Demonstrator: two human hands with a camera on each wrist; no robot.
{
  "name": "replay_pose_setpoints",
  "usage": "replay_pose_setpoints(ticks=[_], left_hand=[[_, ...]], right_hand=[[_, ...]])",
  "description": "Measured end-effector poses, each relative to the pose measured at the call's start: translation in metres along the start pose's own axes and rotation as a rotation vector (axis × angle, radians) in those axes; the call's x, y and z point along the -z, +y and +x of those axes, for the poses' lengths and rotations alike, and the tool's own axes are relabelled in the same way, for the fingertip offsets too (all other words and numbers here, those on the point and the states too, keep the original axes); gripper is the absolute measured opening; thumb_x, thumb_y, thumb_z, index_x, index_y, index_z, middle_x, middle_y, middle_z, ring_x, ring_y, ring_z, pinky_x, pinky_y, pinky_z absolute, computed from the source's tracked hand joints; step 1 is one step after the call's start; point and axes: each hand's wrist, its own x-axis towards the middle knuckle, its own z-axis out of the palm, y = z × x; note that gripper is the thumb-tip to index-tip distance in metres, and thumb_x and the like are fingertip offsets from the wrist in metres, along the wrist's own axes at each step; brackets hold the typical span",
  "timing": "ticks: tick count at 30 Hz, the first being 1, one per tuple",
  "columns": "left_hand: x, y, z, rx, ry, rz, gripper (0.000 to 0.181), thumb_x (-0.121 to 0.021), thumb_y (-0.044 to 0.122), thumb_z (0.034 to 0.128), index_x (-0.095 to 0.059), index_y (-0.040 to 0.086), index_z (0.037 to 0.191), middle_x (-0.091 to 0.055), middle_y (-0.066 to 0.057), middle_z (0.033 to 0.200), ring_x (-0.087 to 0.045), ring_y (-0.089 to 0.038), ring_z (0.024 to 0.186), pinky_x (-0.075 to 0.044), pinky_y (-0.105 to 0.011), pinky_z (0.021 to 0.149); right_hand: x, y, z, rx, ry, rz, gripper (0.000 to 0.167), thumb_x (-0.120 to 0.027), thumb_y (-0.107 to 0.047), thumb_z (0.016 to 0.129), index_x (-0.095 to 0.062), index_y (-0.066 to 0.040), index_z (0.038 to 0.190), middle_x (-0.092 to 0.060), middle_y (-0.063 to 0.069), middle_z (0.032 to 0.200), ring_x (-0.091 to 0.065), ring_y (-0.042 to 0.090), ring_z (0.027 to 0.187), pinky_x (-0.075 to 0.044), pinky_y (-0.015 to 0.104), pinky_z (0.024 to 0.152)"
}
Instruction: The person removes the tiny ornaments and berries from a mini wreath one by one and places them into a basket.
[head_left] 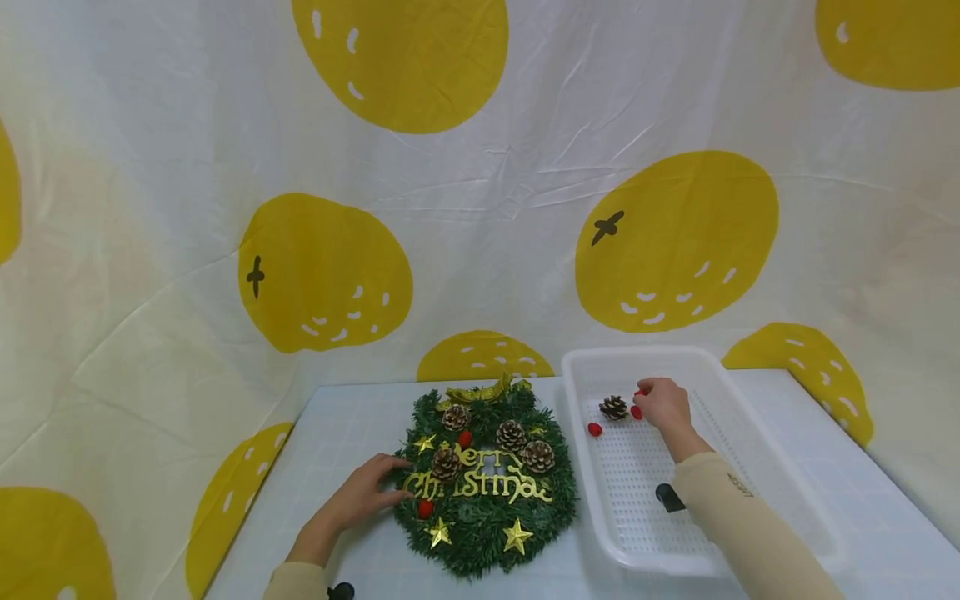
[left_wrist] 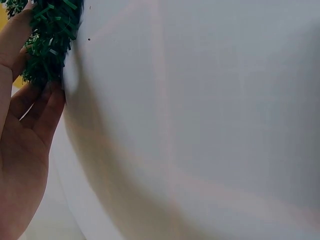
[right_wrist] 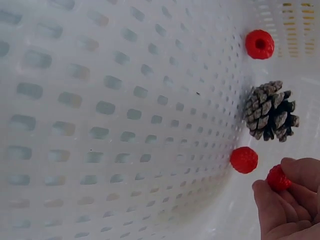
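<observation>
Right hand (head_left: 667, 406): grip pinched on a red berry (right_wrist: 278, 178), thumb against fingers, over the far end of the white basket (head_left: 720, 425). Left hand (head_left: 369, 492): grip not closed, thumb and fingers spread, tips touching the left edge of the wreath (head_left: 480, 533).

Around the held berry: pinecone (right_wrist: 270, 111) inside the basket, loose berry (right_wrist: 244, 160) just beside the pinched one, second loose berry (right_wrist: 252, 49) on the pinecone's other side. Basket's left wall stands between berry and wreath; wreath sits right alongside it, can't tell if touching. Right sleeve (head_left: 738, 508) crosses the basket and hides part of its floor; black wrist device (head_left: 670, 497) blocks a bit more.

Wreath carries gold lettering (head_left: 480, 483), pinecones, gold stars, red berries, gold ribbon (head_left: 483, 392) at the far edge.

Surface (head_left: 352, 417): pale, faint check lines, both items lie on it. Behind and left: wrinkled white cloth (head_left: 480, 242) printed with big yellow fruit.
</observation>
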Motion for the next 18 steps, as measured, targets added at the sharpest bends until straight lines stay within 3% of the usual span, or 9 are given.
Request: replay_pose_setpoints(ticks=[18], left_hand=[[-0.0007,0.0004,-0.0013,0.008,0.003,-0.005,0.053,-0.074,0.041,0.0856,-0.061,0.009,0.125,-0.059,-0.008,0.121,-0.056,-0.033,0.114,-0.047,-0.053,0.095]], right_hand=[[0.0004,0.0046,0.0004,-0.015,-0.033,-0.011,0.038,-0.057,-0.007,0.091,-0.058,0.013,0.124,-0.061,0.030,0.118,-0.057,0.046,0.106,-0.052,0.050,0.085]])
